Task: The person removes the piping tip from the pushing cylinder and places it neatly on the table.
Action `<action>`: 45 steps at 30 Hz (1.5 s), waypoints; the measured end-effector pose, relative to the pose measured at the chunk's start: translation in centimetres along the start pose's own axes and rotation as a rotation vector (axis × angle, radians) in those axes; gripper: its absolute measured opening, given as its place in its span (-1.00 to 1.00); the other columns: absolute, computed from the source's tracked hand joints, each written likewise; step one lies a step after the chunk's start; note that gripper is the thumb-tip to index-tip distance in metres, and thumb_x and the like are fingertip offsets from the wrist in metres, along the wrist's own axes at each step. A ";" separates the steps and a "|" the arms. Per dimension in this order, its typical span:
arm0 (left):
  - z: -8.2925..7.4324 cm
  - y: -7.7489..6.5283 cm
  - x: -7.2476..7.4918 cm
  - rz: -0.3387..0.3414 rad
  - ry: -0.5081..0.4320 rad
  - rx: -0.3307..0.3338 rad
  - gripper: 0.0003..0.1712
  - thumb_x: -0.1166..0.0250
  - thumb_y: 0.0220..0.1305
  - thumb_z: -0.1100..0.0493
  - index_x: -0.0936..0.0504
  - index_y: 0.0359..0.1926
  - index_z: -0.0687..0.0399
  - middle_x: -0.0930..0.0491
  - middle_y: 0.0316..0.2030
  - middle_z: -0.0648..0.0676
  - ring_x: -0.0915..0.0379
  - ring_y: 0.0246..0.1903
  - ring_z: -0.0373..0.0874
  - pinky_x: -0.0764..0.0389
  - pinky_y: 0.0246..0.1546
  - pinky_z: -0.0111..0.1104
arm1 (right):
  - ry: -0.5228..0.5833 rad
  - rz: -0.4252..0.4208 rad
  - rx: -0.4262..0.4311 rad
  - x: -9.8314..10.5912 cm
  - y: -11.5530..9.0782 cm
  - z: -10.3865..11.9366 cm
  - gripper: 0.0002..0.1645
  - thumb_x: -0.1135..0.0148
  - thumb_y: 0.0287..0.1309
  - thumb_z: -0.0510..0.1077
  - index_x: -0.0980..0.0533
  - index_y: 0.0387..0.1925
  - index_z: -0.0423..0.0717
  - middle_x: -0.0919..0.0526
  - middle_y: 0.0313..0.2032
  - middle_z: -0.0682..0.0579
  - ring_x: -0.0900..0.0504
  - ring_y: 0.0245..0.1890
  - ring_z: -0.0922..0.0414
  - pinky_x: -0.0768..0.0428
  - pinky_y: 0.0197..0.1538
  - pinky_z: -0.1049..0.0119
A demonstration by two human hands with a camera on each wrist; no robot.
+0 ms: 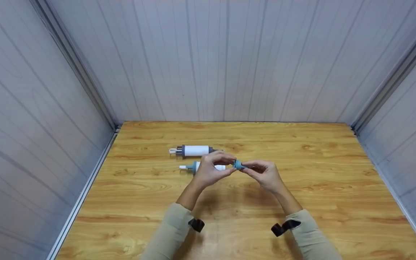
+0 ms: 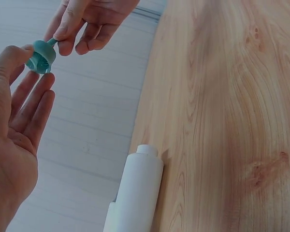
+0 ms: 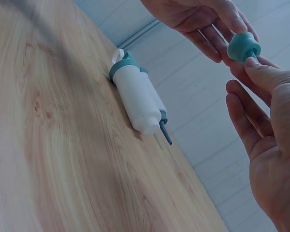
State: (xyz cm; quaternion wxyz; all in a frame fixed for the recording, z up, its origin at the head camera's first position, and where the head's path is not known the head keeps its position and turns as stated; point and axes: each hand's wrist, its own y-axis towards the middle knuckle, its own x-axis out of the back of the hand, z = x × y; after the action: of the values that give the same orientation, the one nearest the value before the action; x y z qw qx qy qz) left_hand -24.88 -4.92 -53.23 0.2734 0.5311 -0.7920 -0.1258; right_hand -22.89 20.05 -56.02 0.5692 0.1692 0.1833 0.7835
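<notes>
A small teal nozzle cap with a hollow wide end and a thin spout (image 1: 237, 165) is held above the table between both hands. My left hand (image 1: 211, 170) pinches its wide rim between thumb and fingertips. The thin spout is between the thumb and finger of my right hand (image 1: 267, 175). In the left wrist view the open underside of the nozzle cap (image 2: 41, 57) shows. Partly behind my left hand lies a white syringe-like tube with a teal collar (image 3: 135, 96); its bare, narrow white end carries no nozzle.
Behind that tube lies a similar white tube with a dark grey collar and a grey nozzle (image 1: 196, 150). The wooden table (image 1: 320, 155) is bordered by pale panel walls (image 1: 222, 65) at the back and sides. Black straps (image 1: 196, 224) hang at both wrists.
</notes>
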 end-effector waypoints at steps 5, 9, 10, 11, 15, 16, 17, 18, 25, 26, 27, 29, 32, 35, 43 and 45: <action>0.0 0.0 0.1 0.002 -0.006 -0.003 -0.72 -0.61 0.36 0.32 -0.88 0.07 0.25 -0.84 0.03 0.29 -0.87 0.02 0.21 -0.89 0.12 -0.07 | -0.001 0.004 0.027 -0.1 0.2 0.1 -0.77 -0.35 0.39 -0.56 -0.70 0.02 -0.63 -0.92 -0.04 0.30 -0.90 -0.03 0.34 -0.84 0.04 0.44; 0.0 0.0 0.1 -0.002 -0.028 -0.001 -0.75 -0.61 0.36 0.32 -0.89 0.04 0.25 -0.84 0.03 0.29 -0.87 0.03 0.15 -0.89 0.14 -0.04 | 0.014 0.008 0.031 -0.2 0.3 0.1 -0.78 -0.34 0.39 -0.56 -0.69 0.02 -0.66 -0.92 -0.04 0.29 -0.91 -0.03 0.33 -0.84 0.05 0.44; 0.0 0.0 0.1 -0.003 -0.032 -0.004 -0.76 -0.60 0.36 0.33 -0.89 0.02 0.26 -0.84 0.03 0.30 -0.87 0.03 0.13 -0.88 0.14 -0.02 | 0.018 0.009 0.031 -0.2 0.3 0.2 -0.78 -0.34 0.39 -0.56 -0.69 0.02 -0.66 -0.92 -0.03 0.28 -0.91 -0.02 0.33 -0.84 0.05 0.44; 0.0 0.0 0.1 -0.003 -0.035 -0.004 -0.77 -0.60 0.36 0.33 -0.89 0.01 0.26 -0.84 0.03 0.30 -0.86 0.03 0.12 -0.88 0.14 0.00 | 0.019 0.010 0.031 -0.2 0.3 0.2 -0.77 -0.34 0.39 -0.56 -0.68 0.02 -0.67 -0.92 -0.03 0.28 -0.91 -0.02 0.33 -0.84 0.05 0.43; -0.1 0.0 0.1 -0.001 -0.041 -0.002 -0.80 -0.60 0.37 0.32 -0.89 -0.02 0.26 -0.84 0.04 0.31 -0.86 0.04 0.12 -0.87 0.14 0.03 | 0.021 0.014 0.024 -0.2 0.3 0.3 -0.77 -0.34 0.40 -0.55 -0.68 0.03 -0.67 -0.92 -0.03 0.28 -0.91 -0.01 0.33 -0.85 0.06 0.42; -0.2 -0.1 0.1 0.000 -0.043 0.001 -0.80 -0.61 0.36 0.32 -0.89 -0.02 0.26 -0.84 0.04 0.31 -0.86 0.05 0.11 -0.88 0.15 0.00 | 0.019 0.014 0.019 -0.1 0.3 0.3 -0.77 -0.35 0.40 -0.55 -0.69 0.03 -0.66 -0.92 -0.03 0.28 -0.91 -0.01 0.33 -0.85 0.06 0.42; -0.2 -0.1 0.1 0.002 -0.044 0.008 -0.79 -0.61 0.36 0.31 -0.90 -0.01 0.25 -0.85 0.05 0.30 -0.86 0.06 0.10 -0.88 0.16 -0.02 | 0.016 0.013 0.014 -0.2 0.3 0.3 -0.77 -0.35 0.40 -0.54 -0.69 0.03 -0.66 -0.92 -0.03 0.29 -0.91 -0.02 0.33 -0.85 0.06 0.42; -0.2 -0.1 0.1 0.004 -0.044 0.013 -0.79 -0.62 0.36 0.31 -0.90 -0.02 0.24 -0.85 0.05 0.29 -0.86 0.06 0.08 -0.88 0.17 -0.05 | 0.011 0.012 0.008 -0.2 0.3 0.3 -0.77 -0.36 0.40 -0.54 -0.69 0.03 -0.65 -0.92 -0.04 0.29 -0.91 -0.02 0.33 -0.85 0.06 0.42; -0.2 -0.1 0.2 0.010 -0.045 0.041 -0.79 -0.63 0.33 0.31 -0.90 -0.04 0.24 -0.86 0.05 0.27 -0.85 0.05 -0.02 -0.88 0.17 -0.18 | -0.042 -0.017 -0.009 -0.3 0.2 0.2 -0.72 -0.39 0.34 -0.57 -0.67 0.06 -0.64 -0.91 -0.09 0.35 -0.89 -0.08 0.38 -0.83 0.00 0.48; -0.3 -0.1 0.2 0.010 -0.047 0.044 -0.79 -0.63 0.33 0.32 -0.89 -0.04 0.25 -0.86 0.05 0.27 -0.85 0.05 -0.01 -0.87 0.17 -0.21 | -0.053 -0.020 -0.009 -0.3 0.2 0.2 -0.69 -0.39 0.33 -0.57 -0.66 0.08 -0.64 -0.90 -0.09 0.36 -0.88 -0.09 0.39 -0.83 -0.01 0.49; -0.3 -0.1 0.2 0.011 -0.047 0.046 -0.79 -0.63 0.33 0.32 -0.89 -0.04 0.26 -0.85 0.05 0.28 -0.85 0.05 -0.01 -0.87 0.17 -0.24 | -0.062 -0.023 -0.011 -0.3 0.2 0.2 -0.66 -0.39 0.33 -0.57 -0.64 0.11 -0.64 -0.90 -0.09 0.37 -0.87 -0.09 0.39 -0.82 -0.01 0.50; -0.5 0.0 0.1 0.014 -0.048 0.050 -0.79 -0.63 0.33 0.31 -0.89 -0.04 0.26 -0.85 0.04 0.27 -0.85 0.05 0.00 -0.87 0.17 -0.25 | -0.075 -0.025 -0.014 -0.2 0.1 0.3 -0.61 -0.41 0.31 -0.57 -0.61 0.15 -0.64 -0.88 -0.06 0.39 -0.85 -0.06 0.40 -0.82 0.00 0.50; -0.5 0.1 0.0 0.016 -0.044 0.048 -0.79 -0.64 0.33 0.31 -0.89 -0.05 0.27 -0.86 0.03 0.27 -0.85 0.04 0.00 -0.88 0.17 -0.19 | -0.070 -0.018 -0.017 -0.2 0.1 0.5 -0.53 -0.49 0.36 -0.45 -0.58 0.20 -0.65 -0.87 -0.02 0.38 -0.84 -0.03 0.35 -0.82 0.03 0.50; -0.6 0.2 -0.1 0.013 -0.042 0.037 -0.80 -0.64 0.32 0.31 -0.89 -0.06 0.27 -0.86 0.02 0.28 -0.86 0.03 0.03 -0.88 0.16 -0.13 | -0.050 -0.011 -0.013 -0.2 0.1 0.5 -0.45 -0.55 0.37 -0.34 -0.56 0.21 -0.66 -0.87 0.01 0.36 -0.83 -0.02 0.30 -0.82 0.03 0.49; -0.8 0.2 -0.3 0.009 -0.045 0.046 -0.80 -0.64 0.33 0.30 -0.90 -0.06 0.25 -0.86 0.03 0.26 -0.85 0.05 0.06 -0.88 0.16 -0.15 | -0.041 -0.017 0.015 -0.5 0.2 0.6 -0.53 -0.45 0.27 -0.57 -0.57 0.18 -0.67 -0.87 0.01 0.35 -0.83 0.00 0.38 -0.82 0.03 0.50; -0.8 0.2 -0.3 0.010 -0.045 0.047 -0.81 -0.64 0.33 0.29 -0.90 -0.07 0.25 -0.86 0.03 0.26 -0.85 0.05 0.06 -0.88 0.16 -0.11 | -0.041 -0.021 0.018 -0.6 0.2 0.6 -0.56 -0.43 0.26 -0.60 -0.59 0.16 -0.66 -0.88 0.01 0.34 -0.84 0.00 0.38 -0.81 0.04 0.50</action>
State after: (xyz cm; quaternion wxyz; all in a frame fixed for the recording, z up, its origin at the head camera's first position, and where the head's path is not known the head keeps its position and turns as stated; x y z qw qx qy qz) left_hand -24.52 -4.51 -52.60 0.2434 0.5307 -0.8033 -0.1178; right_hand -22.61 19.49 -55.44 0.5796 0.1885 0.1804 0.7720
